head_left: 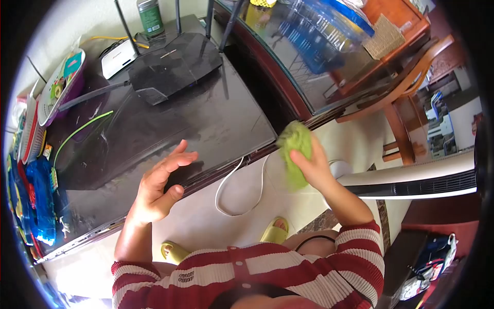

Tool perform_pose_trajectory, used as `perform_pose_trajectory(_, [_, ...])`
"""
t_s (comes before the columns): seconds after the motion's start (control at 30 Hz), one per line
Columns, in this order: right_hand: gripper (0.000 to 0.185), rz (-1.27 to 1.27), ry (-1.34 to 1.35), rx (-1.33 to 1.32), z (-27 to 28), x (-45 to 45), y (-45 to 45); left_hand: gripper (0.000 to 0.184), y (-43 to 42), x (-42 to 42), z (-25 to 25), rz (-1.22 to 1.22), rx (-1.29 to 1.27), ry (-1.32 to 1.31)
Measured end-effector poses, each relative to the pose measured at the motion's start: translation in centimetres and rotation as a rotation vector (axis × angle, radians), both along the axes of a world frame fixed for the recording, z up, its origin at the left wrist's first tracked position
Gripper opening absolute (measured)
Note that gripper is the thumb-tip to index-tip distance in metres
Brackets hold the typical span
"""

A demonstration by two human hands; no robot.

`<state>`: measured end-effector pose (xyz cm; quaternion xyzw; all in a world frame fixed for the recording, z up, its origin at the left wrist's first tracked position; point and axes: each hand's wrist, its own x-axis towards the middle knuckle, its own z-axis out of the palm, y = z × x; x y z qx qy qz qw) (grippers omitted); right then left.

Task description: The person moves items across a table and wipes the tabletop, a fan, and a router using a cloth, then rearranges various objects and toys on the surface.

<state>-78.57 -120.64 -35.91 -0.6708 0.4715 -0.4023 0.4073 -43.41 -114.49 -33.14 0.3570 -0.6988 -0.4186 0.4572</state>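
Observation:
My right hand (pixel 315 164) grips a green cloth (pixel 296 147), somewhat blurred, just past the right corner of the dark cabinet top (pixel 206 129). Over the cabinet's front edge, my left hand (pixel 163 183) is held with its fingers apart and nothing in it. A black router (pixel 175 67) with several antennas stands towards the back of the cabinet top. Beside it are a small white box (pixel 119 58) and a green canister (pixel 150 18). A thin green strip (pixel 80 129) lies on the left part of the surface.
On the left are a purple-rimmed basket (pixel 77 85) and blue packages (pixel 41 198). A glass-topped table (pixel 309 87) holds a clear blue container (pixel 319 36) at the upper right. A wooden chair (pixel 399 123), a white cable loop (pixel 221 201) and a tower-like appliance (pixel 411 179) are nearby.

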Motion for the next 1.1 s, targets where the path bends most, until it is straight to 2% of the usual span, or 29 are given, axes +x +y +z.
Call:
perform_pose_trajectory(0.1, [0.067,-0.148,0.365,-0.572,5.8,0.6,0.3,0.044,-0.3,0.5,0.0,-0.091,-0.082,0.003])
perform_pose_trajectory(0.2, [0.066,-0.224,0.972,-0.904,7.8,2.4,-1.7,0.044,0.0,0.9,0.3,-0.135,-0.073,-0.015])
perform_pose_trajectory(0.3, [0.064,-0.135,1.217,-0.892,6.6,4.2,-5.7,0.043,0.1,1.0,0.7,-0.163,-0.075,-0.020])
perform_pose_trajectory(0.33, [0.058,-0.174,1.295,-0.926,6.0,5.1,-6.4,0.040,0.0,0.9,1.0,-0.179,-0.111,-0.016])
perform_pose_trajectory(0.47, [0.045,-0.191,1.138,-0.760,7.4,7.6,-8.9,0.034,0.6,1.6,0.6,-0.200,-0.178,-0.050])
perform_pose_trajectory(0.57, [0.040,-0.182,0.753,-0.793,8.0,8.5,-10.9,0.032,1.1,2.0,2.0,-0.046,-0.095,0.004])
perform_pose_trajectory(0.63, [0.037,-0.115,0.587,-0.706,7.9,9.4,-10.2,0.038,1.0,2.9,3.4,0.049,0.429,0.300])
perform_pose_trajectory(0.7, [0.035,-0.031,0.388,-0.527,8.3,10.9,-7.8,0.044,-1.9,4.7,4.5,0.274,0.533,0.417])
perform_pose_trajectory(0.8, [0.034,-0.045,0.228,-0.368,5.7,12.6,-7.7,0.056,-6.1,7.1,4.4,0.534,0.668,0.784])
perform_pose_trajectory(0.83, [0.035,-0.059,0.198,-0.424,6.0,13.4,-7.9,0.059,-7.1,7.3,4.6,0.580,0.730,0.901])
perform_pose_trajectory(0.9, [0.036,-0.088,0.139,-0.538,6.8,15.5,-9.3,0.061,-8.4,6.8,5.2,0.650,0.730,0.925])
perform_pose_trajectory(0.97, [0.040,-0.052,0.204,-0.804,9.1,18.3,-11.1,0.062,-9.7,6.3,5.2,0.711,0.731,0.982])
perform_pose_trajectory(1.03, [0.042,-0.059,0.295,-0.963,9.7,21.3,-14.3,0.065,-10.8,6.3,4.7,0.767,0.728,1.081])
perform_pose_trajectory(1.1, [0.044,-0.048,0.369,-0.920,9.0,23.7,-17.6,0.067,-11.4,6.1,5.8,0.947,0.720,1.094])
